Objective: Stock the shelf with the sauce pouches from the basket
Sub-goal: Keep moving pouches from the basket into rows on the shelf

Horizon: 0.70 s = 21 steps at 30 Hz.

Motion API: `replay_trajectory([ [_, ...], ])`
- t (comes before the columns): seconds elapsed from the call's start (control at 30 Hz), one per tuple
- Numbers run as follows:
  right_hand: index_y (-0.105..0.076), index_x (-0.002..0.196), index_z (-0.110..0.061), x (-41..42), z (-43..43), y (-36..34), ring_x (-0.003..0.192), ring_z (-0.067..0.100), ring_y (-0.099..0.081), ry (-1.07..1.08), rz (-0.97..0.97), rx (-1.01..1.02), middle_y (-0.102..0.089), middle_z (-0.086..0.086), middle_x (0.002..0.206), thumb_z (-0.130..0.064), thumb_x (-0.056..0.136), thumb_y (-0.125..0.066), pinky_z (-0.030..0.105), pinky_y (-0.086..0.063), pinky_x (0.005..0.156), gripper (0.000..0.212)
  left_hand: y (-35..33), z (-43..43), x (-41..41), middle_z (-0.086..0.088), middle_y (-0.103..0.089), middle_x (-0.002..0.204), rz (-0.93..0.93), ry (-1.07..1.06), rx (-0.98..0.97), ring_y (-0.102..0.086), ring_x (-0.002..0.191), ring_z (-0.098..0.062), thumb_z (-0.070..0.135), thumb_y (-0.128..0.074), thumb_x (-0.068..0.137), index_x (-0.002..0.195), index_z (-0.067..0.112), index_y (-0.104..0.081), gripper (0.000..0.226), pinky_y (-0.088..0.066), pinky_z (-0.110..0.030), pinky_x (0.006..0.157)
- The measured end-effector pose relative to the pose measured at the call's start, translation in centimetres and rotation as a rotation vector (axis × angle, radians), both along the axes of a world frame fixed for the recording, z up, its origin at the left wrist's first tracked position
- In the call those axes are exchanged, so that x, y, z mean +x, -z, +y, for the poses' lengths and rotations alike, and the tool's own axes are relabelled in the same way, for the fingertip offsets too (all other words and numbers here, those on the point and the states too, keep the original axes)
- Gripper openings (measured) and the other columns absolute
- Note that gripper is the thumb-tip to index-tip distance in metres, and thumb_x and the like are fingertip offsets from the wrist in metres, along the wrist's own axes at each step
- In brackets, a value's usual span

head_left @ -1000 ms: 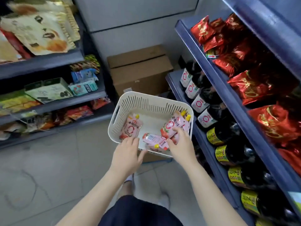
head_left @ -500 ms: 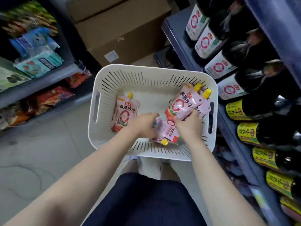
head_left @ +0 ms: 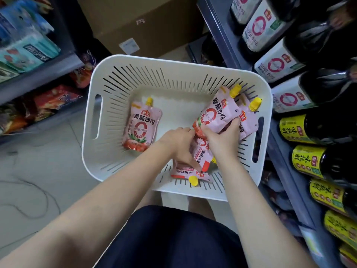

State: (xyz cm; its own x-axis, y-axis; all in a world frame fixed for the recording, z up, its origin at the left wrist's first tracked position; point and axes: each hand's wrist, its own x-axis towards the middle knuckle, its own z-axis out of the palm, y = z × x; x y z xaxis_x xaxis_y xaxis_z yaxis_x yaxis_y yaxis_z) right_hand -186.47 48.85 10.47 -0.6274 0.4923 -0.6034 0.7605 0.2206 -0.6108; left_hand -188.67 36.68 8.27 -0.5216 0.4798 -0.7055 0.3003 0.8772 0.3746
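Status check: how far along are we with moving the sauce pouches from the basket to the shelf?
Done: nothing visible; the shelf shows only dark bottles. In hand: the right hand grips the right-side pouch inside the basket; the left hand touches the near pouches, grip unclear. Left: every pouch, including the lone pouch lying flat.

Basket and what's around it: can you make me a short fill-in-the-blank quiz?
1. The basket is ____ in colour.
2. Each pouch has a ____ cap.
3. The right hand grips a ____.
4. The box behind the basket is made of ____.
Missing words: white; yellow; pouch; cardboard.
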Motion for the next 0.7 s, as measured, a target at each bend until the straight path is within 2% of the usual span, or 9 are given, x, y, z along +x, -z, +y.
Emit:
replay_trajectory([
  [0.07, -0.034, 0.123, -0.007, -0.8, 0.0, 0.6, 0.114, 0.031, -0.055, -0.04, -0.045, 0.019, -0.056, 0.01, 0.12, -0.039, 0.067, -0.081, 0.047, -0.046, 0.095, 0.08, -0.2, 0.1, 0.3, -0.004, -0.059, 0.116, -0.013, 0.001, -0.017, -0.055, 0.106, -0.027, 0.082, -0.074, 0.038, 0.119, 0.011, -0.048, 0.111, -0.046, -0.038, 0.093],
  [0.13, -0.029, 0.134, 0.0, -1.4, 0.0, 1.4, 0.117, 0.033, -0.056, -0.036, -0.051, 0.083, -0.057, 0.016, 0.126, -0.036, 0.073, -0.08, 0.045, -0.047, 0.095, 0.087, -0.4, 0.7, 0.8, -0.006, -0.059, 0.113, 0.055, 0.061, -0.082, -0.056, 0.104, -0.027, 0.087, -0.068, 0.04, 0.116, 0.007, -0.049, 0.112, -0.045, -0.038, 0.094],
  [0.23, -0.024, 0.141, 0.005, -1.4, -0.1, 2.0, 0.119, 0.034, -0.055, -0.024, -0.01, 0.123, -0.056, 0.018, 0.13, -0.027, 0.081, -0.075, 0.038, -0.047, 0.095, 0.085, -1.0, 1.9, 1.9, -0.013, -0.058, 0.107, 0.249, 0.291, -0.183, -0.056, 0.097, -0.029, 0.091, -0.048, 0.059, 0.112, 0.0, -0.054, 0.106, -0.039, -0.035, 0.081],
  [0.37, 0.012, 0.147, 0.009, -1.3, -0.2, 2.0, 0.118, 0.037, -0.056, -0.096, 0.017, 0.16, -0.056, 0.021, 0.131, -0.02, 0.088, -0.066, 0.048, -0.049, 0.095, 0.102, -1.0, 1.9, 2.5, -0.019, -0.059, 0.099, 0.285, 0.358, -0.08, -0.047, 0.082, -0.028, 0.07, -0.044, 0.081, 0.103, -0.002, -0.061, 0.077, -0.037, -0.035, 0.071],
  [0.47, 0.004, 0.148, 0.002, -1.2, 0.1, 1.5, 0.108, 0.039, -0.06, -0.119, 0.039, 0.178, -0.061, 0.024, 0.117, -0.014, 0.087, -0.067, 0.049, -0.051, 0.09, 0.095, -1.6, 2.1, 2.5, -0.019, -0.062, 0.093, 0.299, 0.505, 0.049, -0.053, 0.078, -0.03, 0.039, -0.044, 0.091, 0.095, 0.0, -0.062, 0.043, -0.039, -0.035, 0.068],
  [0.5, -0.001, 0.148, -0.002, -1.1, 0.2, 1.3, 0.104, 0.04, -0.062, -0.116, 0.071, 0.18, -0.063, 0.023, 0.108, -0.009, 0.085, -0.067, 0.048, -0.051, 0.089, 0.091, -1.8, 2.0, 2.5, -0.019, -0.063, 0.096, 0.313, 0.559, 0.054, -0.058, 0.082, -0.032, 0.025, -0.041, 0.092, 0.101, 0.0, -0.06, 0.033, -0.042, -0.036, 0.068],
  [0.57, -0.005, 0.147, -0.011, -0.6, 0.5, 0.5, 0.096, 0.039, -0.064, -0.125, 0.149, 0.173, -0.062, 0.016, 0.093, 0.0, 0.084, -0.064, 0.049, -0.052, 0.086, 0.087, -2.0, 1.6, 2.4, -0.023, -0.063, 0.106, 0.368, 0.646, 0.028, -0.061, 0.092, -0.036, 0.003, -0.027, 0.09, 0.119, -0.006, -0.049, 0.038, -0.05, -0.04, 0.072],
  [0.63, 0.0, 0.146, -0.022, 0.0, 0.6, -0.2, 0.089, 0.038, -0.065, -0.171, 0.19, 0.164, -0.063, 0.017, 0.094, 0.004, 0.085, -0.061, 0.051, -0.053, 0.082, 0.091, -1.9, 0.2, 2.0, -0.027, -0.059, 0.117, 0.365, 0.664, 0.011, -0.06, 0.103, -0.039, 0.0, -0.03, 0.094, 0.132, -0.008, -0.04, 0.04, -0.051, -0.047, 0.086],
  [0.7, 0.005, 0.146, -0.031, 0.3, 1.1, -0.9, 0.085, 0.033, -0.064, -0.221, 0.183, 0.158, -0.063, 0.018, 0.097, 0.004, 0.085, -0.061, 0.049, -0.053, 0.08, 0.097, -2.6, -1.6, 1.0, -0.02, -0.057, 0.131, 0.307, 0.607, 0.069, -0.056, 0.117, -0.035, 0.004, -0.038, 0.097, 0.138, 0.002, -0.042, 0.041, -0.045, -0.045, 0.1],
])
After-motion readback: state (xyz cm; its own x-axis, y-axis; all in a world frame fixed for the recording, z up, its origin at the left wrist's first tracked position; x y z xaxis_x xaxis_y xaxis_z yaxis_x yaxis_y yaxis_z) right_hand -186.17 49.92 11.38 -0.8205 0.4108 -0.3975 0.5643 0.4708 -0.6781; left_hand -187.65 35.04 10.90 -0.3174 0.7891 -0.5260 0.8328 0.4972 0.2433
